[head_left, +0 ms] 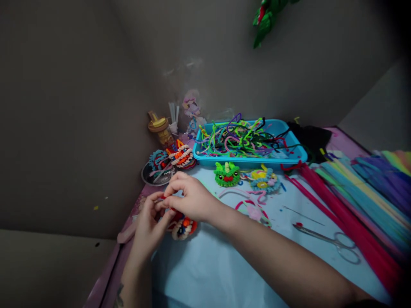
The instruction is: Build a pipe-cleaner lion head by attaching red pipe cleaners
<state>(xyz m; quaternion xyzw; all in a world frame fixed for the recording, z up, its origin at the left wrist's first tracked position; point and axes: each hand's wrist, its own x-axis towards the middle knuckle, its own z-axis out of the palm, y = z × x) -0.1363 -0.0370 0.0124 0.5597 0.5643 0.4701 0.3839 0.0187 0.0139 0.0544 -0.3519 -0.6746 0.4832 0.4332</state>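
At lower right, scissors (340,244) lie on the pale blue desk (212,265). Left of centre, above an orange-and-cream figure (183,228), the left hand (150,224) and right hand (194,197) each have a grip pinched on a red piece (174,210), mostly hidden by fingers. Beyond, a green figure (227,175) sits near centre, before a blue tray (250,161).

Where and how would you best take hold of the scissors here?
Probably by the finger loops, from the right and above: the scissors lie flat on the blue sheet, slim blades pointing left, loops to the right. The red strips run close beside the loops, so a downward reach looks clearer than sliding in.
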